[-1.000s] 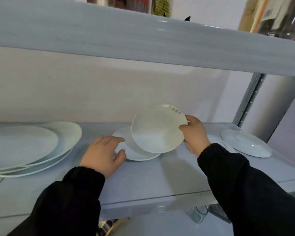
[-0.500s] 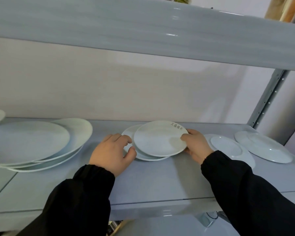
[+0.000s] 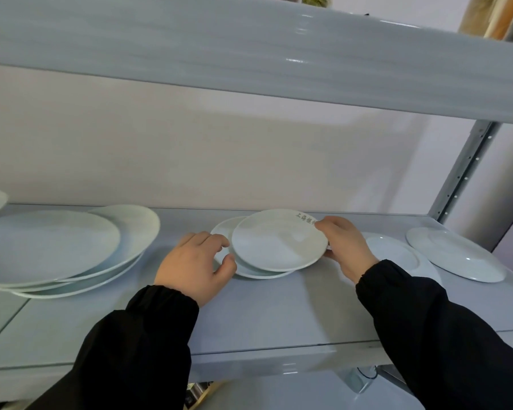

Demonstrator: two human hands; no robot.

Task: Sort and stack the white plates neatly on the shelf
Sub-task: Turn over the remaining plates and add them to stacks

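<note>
Hands work together: right hand (image 3: 342,247) pinches the top plate (image 3: 279,241), just lowered from a tilt onto the lower plate (image 3: 223,232), whose rim the left hand (image 3: 196,261) grips. The two still need centring.

Soft even daylight, glare streaks on the upper shelf edge (image 3: 302,22), wide-angle bending at frame edges, slight overall softness.

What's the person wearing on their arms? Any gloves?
Long black sleeves cover both arms: the left sleeve and the right sleeve each end in a gathered cuff at the wrist. The left hand and right hand are bare: no gloves, and no rings or watch show.
</note>
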